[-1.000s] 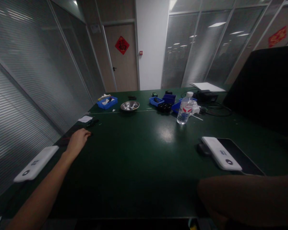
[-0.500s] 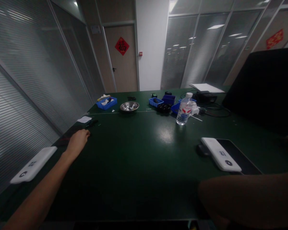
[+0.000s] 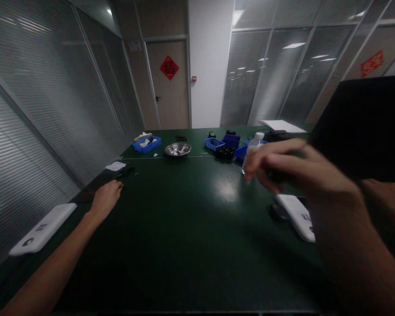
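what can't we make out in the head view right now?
All in the head view:
- Bottle: label mostly hidden by the right hand.
- Right hand: blurred; can't tell whether it holds anything.
- Left hand: its fingers hide whatever may be under them.
- Right-hand white device: partly covered by the right forearm.
- Metal bowl: contents too small.

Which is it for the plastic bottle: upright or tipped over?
Upright: the bottle stands with its white cap at the top, though the right hand hides much of its body.

The head camera faces forward — down over a table (image 3: pixel 184 232).
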A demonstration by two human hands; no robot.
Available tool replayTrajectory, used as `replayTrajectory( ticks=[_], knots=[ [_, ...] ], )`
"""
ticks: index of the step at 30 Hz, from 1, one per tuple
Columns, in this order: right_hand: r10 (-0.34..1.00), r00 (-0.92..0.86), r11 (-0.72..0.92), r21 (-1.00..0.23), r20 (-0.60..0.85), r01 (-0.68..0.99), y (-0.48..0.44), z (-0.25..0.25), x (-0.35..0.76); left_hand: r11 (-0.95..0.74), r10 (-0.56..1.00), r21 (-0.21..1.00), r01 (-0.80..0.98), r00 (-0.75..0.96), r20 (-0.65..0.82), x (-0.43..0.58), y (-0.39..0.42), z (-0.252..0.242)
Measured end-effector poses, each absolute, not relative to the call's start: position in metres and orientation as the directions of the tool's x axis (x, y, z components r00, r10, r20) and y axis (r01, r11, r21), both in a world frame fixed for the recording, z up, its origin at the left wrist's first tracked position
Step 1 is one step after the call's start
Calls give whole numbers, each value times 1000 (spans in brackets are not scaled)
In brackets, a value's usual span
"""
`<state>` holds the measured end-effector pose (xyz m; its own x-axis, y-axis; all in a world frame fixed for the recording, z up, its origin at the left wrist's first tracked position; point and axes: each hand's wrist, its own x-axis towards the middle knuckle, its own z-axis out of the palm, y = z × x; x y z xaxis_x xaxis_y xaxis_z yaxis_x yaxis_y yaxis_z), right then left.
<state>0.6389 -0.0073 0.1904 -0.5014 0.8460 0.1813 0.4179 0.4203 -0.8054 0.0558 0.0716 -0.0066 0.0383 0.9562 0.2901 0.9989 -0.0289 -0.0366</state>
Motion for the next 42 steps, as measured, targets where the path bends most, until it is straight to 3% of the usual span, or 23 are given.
replayTrajectory(
  ticks=[4,8,12,15,21,26,29,33,42],
  knots=[
    [784,-619,454,-726,50,517,32,133,597,-131,959,27,991,120,258,81,69,2],
    [766,-639,455,-646,-65,612,35,59,588,-350,923,152,924,313,222,155,51,18],
    [763,-647,555,-530,15,641,20,26,574,-623,782,255,740,589,203,244,20,26],
    [743,-661,625,-459,101,632,11,21,561,-725,686,288,625,693,223,285,2,19],
    [736,-659,662,-364,154,655,4,13,552,-710,695,446,546,647,314,292,-6,4],
    [739,-649,665,-348,178,661,4,9,547,-543,805,644,539,551,219,287,-4,7],
    [743,-640,663,-352,198,661,2,8,543,-473,855,661,583,484,185,286,-1,7],
    [729,-644,682,-337,233,650,-1,5,540,-450,847,671,589,520,111,284,1,4],
    [704,-654,708,-349,279,614,-1,-2,543,-459,841,698,550,521,143,285,0,2]
  ],
)
